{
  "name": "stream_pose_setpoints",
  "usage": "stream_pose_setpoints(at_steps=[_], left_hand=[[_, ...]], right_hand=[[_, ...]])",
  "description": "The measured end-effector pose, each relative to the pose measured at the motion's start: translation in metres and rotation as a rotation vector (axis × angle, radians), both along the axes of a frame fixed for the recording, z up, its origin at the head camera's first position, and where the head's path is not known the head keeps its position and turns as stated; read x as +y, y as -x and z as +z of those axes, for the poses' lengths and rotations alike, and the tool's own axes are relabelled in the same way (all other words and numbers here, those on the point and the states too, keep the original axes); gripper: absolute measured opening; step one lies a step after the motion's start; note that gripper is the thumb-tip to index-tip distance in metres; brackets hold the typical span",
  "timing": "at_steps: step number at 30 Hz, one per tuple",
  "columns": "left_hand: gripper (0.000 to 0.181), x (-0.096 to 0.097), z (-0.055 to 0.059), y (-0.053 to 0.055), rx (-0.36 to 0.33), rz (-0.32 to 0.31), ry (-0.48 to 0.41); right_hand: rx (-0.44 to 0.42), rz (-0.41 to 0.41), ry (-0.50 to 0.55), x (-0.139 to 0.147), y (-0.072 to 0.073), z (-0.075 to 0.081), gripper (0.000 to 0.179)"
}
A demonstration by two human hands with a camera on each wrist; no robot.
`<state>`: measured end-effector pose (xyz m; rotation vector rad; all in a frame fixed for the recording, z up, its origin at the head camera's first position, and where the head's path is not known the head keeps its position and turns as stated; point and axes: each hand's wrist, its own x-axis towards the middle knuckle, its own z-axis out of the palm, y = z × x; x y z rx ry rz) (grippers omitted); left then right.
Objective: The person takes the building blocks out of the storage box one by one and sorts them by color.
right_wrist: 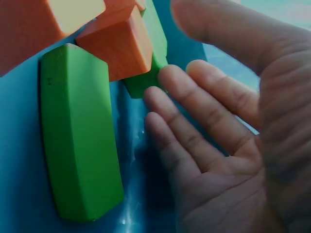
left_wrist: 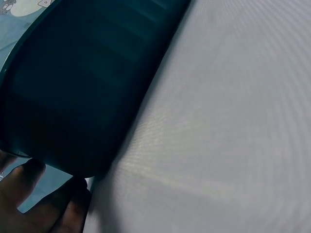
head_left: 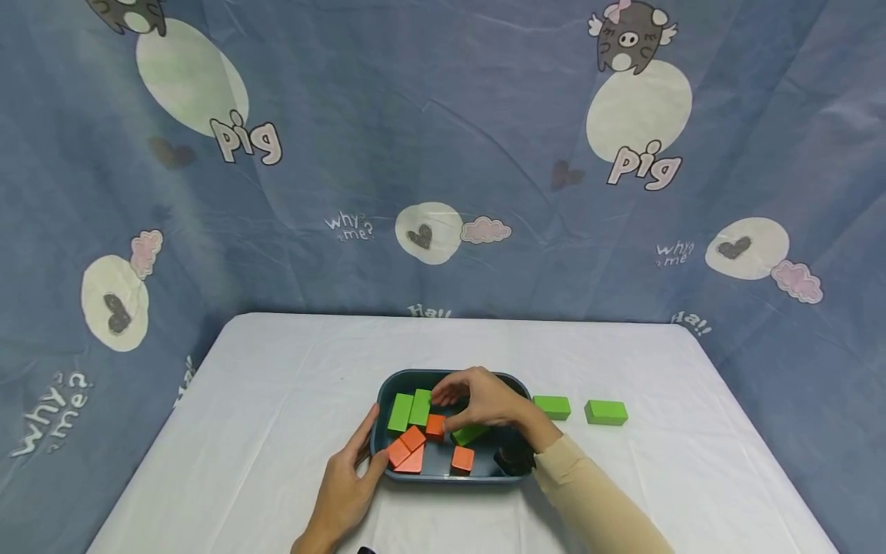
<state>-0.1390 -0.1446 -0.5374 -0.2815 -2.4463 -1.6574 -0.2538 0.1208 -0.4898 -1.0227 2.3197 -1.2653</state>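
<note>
In the head view a dark teal tray [head_left: 477, 478] holds green and orange wooden blocks. My left hand [head_left: 344, 485] rests against its left end, fingers fairly straight along the outside; the left wrist view shows the fingertips at the tray wall [left_wrist: 58, 97]. Reaching over the tray, my right hand [head_left: 487, 396] has its thumb apart from the fingers, near an orange block [head_left: 435, 426] and an upright pair with a green block [head_left: 420, 408]. In the right wrist view no block lies between the fingers [right_wrist: 209, 107] and thumb. A long green block [right_wrist: 82, 136] lies beside that hand.
Right of the tray, two green blocks [head_left: 551, 407] [head_left: 606, 412] lie on the white-covered table [head_left: 277, 385]. A black object [head_left: 514, 459] sits at the tray's right end, under the right wrist. Behind the table hangs a blue printed cloth [head_left: 443, 154].
</note>
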Motion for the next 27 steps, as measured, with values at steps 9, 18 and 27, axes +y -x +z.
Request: stream_pose_setpoints(at_steps=[9,18,27], left_hand=[[0.064,-0.0001,0.0015,0.0002,0.0,0.011,0.02],[0.064,0.0007,-0.0004,0.0004,0.03,0.006,0.028],[0.065,0.0015,0.0002,0.0005,0.012,-0.001,0.027]], right_hand=[[-0.005,0.023,-0.093,-0.0052,0.0025,-0.0029,0.046],[0.021,0.009,-0.17,-0.0088,0.0026,-0.0044,0.044],[0.073,0.016,-0.209,-0.0086,0.0002,-0.0035,0.033]])
